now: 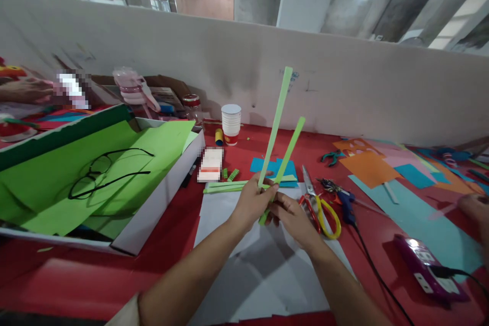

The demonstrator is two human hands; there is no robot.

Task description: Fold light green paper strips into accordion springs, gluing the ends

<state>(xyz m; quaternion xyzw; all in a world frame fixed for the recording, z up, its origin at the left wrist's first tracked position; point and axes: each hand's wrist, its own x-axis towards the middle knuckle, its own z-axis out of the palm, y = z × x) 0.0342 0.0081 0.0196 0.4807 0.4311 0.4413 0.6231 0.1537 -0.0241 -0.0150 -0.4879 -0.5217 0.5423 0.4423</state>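
Left hand (248, 201), fingers closed, pinched pale green strip (276, 122) beside brighter green strip (290, 150), over white sheet (275, 285) at near edge of red table (76, 280); right hand (292, 216) curled below, grip unclear; step seemed aligning strips, next move calling for steady hold

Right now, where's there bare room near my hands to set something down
Two patches: the white paper between your left hand, right hand and the table's near edge, and the red table in front of the box, except for a green scrap. It's crowded to the right, with scissors, glue gun, then coloured papers.
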